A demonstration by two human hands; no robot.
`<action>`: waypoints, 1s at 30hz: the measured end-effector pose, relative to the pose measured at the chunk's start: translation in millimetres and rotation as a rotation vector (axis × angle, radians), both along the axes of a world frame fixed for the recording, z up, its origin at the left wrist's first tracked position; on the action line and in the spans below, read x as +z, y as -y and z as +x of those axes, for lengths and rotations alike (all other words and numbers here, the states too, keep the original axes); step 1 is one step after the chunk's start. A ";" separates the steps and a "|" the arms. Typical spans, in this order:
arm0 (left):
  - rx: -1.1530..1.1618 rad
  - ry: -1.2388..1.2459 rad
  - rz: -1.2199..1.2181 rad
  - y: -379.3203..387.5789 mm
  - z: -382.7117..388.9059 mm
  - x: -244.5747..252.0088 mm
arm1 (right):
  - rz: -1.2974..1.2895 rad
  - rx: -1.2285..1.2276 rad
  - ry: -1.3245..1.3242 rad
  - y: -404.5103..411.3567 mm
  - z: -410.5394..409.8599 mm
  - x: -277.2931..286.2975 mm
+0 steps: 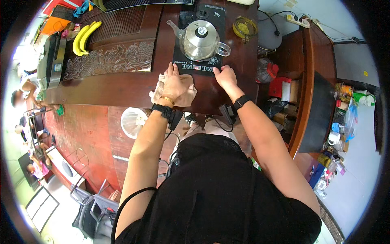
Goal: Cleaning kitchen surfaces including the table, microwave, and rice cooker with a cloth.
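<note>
A glass kettle [199, 41] with a metal lid stands on a black electric tea stove [179, 48] on the dark wooden table. My left hand [174, 84] lies palm down on a crumpled beige cloth [189, 91], its fingertips at the stove's front left corner. At the front right corner my right hand [225, 76] touches the stove's edge beside its control buttons; nothing shows in it. The kettle's spout points to the back left, its handle to the right.
Right of the kettle sits a glass bowl [243, 28]. Bananas [85, 38] lie on the carved tea tray [122, 56] at left. A lined waste bin [131, 122] stands below the table's front edge. Cables run from a power strip [298, 21]. Several people are in the far left background.
</note>
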State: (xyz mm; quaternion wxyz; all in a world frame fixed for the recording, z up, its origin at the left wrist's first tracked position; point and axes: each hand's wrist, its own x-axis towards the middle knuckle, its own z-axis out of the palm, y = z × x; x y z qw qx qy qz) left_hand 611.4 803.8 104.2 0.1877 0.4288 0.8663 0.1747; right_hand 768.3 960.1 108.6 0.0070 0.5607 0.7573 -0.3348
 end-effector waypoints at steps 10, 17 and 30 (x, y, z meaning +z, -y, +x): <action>-0.019 0.060 -0.030 5.3 -3.3 12.7 | 0.109 -0.186 0.133 23.4 -19.8 5.3; -0.034 0.138 0.007 12.8 -10.4 13.0 | 0.046 -0.251 -0.042 11.3 -7.2 -16.7; -0.162 -0.217 0.265 57.3 26.5 24.3 | 0.464 -0.069 -0.291 30.3 2.9 -8.3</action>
